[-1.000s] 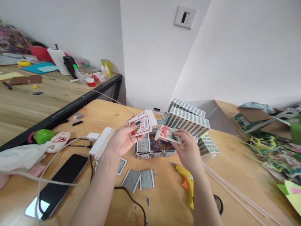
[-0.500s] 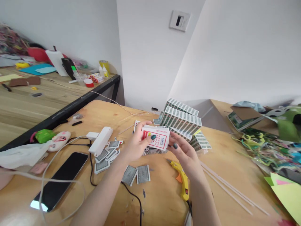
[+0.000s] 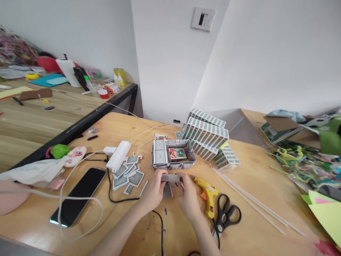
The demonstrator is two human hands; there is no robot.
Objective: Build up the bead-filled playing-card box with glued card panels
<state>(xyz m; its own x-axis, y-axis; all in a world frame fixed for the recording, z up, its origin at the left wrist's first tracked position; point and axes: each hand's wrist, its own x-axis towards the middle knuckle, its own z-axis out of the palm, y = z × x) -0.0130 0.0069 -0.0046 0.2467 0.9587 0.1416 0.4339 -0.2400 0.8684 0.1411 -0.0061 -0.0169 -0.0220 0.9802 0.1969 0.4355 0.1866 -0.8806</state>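
A deck of playing cards [image 3: 170, 178] is held edge-on between both hands, low over the table. My left hand [image 3: 156, 188] is closed on its left end, and my right hand [image 3: 186, 190] grips the right end. Just beyond them sits an open box covered in playing cards [image 3: 173, 164], with a green and red card pack [image 3: 178, 153] inside. Loose grey-backed cards [image 3: 127, 173] lie in a heap to the left. Beneath my hands, more cards are partly hidden.
A yellow glue gun [image 3: 209, 195] and black-handled scissors [image 3: 226, 215] lie to the right. Stacked card boxes [image 3: 206, 133] stand behind. At left are a phone [image 3: 80, 195], a white power strip [image 3: 119, 155] and looping cables. Thin white glue sticks [image 3: 253, 202] lie further right.
Both hands have come down and nearer with the deck, which has turned from face-up to edge-on. The card-covered box and the scissors, hidden before, now show.
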